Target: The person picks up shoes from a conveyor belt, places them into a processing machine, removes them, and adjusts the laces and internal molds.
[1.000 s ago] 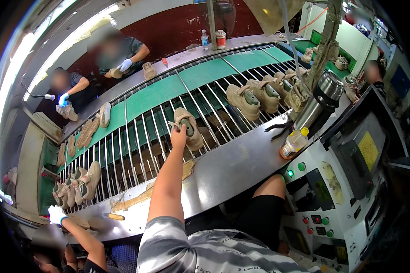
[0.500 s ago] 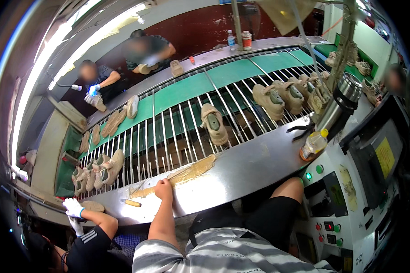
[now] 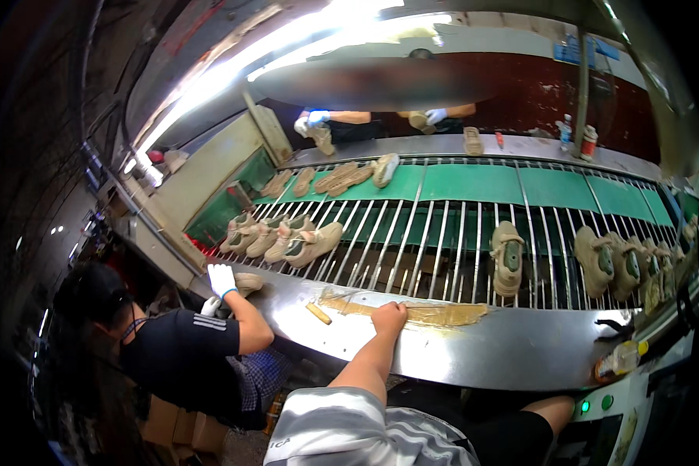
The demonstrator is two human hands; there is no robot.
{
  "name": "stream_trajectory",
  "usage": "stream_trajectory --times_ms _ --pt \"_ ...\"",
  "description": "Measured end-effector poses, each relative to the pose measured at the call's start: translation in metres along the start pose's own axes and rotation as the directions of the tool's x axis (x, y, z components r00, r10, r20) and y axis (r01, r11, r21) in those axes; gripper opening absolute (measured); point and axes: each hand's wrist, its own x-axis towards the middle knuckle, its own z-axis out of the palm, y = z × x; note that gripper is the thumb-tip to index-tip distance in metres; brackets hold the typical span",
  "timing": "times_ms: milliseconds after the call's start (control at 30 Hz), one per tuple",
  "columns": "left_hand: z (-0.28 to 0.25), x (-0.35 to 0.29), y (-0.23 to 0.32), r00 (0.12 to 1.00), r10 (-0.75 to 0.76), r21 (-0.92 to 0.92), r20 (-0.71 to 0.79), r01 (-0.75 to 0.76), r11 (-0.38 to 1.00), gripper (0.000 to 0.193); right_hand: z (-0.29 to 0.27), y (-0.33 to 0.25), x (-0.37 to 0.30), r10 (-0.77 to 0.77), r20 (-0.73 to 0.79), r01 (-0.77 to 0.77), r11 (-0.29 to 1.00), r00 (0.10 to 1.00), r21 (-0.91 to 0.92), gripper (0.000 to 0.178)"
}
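Observation:
My left hand (image 3: 388,318) rests curled on the metal ledge (image 3: 520,361), at a strip of brown tape (image 3: 450,314) stuck along its inner edge. Its fingers are closed, and whatever may be inside them is hidden. Left of it on the ledge lies a small object with a yellow handle (image 3: 318,313). Beyond my hand, a single beige shoe (image 3: 508,260) stands on the metal rods of the conveyor (image 3: 419,248). My right hand is out of view.
At left, a co-worker's white-gloved hand (image 3: 221,279) is by a beige shoe sole (image 3: 248,283). Several beige shoes (image 3: 311,245) stand on the rods near it; more (image 3: 598,264) stand at right. Green belt (image 3: 466,182) carries soles (image 3: 342,179). A bottle (image 3: 621,361) stands at the ledge's right end.
The view has swung left, bringing more of the seated co-worker into sight and the machine panel mostly out. My left hand stays closed at the same tape strip.

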Motion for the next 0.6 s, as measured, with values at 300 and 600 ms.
stream_trajectory --times_ms 300,600 --pt "0.009 -0.012 0.017 0.99 0.019 -0.093 -0.137 -0.032 0.995 0.037 0.048 -0.02 0.078 -0.068 0.256 0.094 0.991 0.964 -0.093 0.028" --pt "0.005 -0.011 0.015 0.995 0.013 -0.079 -0.098 -0.021 0.997 0.036 0.048 -0.015 0.077 -0.035 0.319 0.078 0.989 0.947 -0.124 0.026"
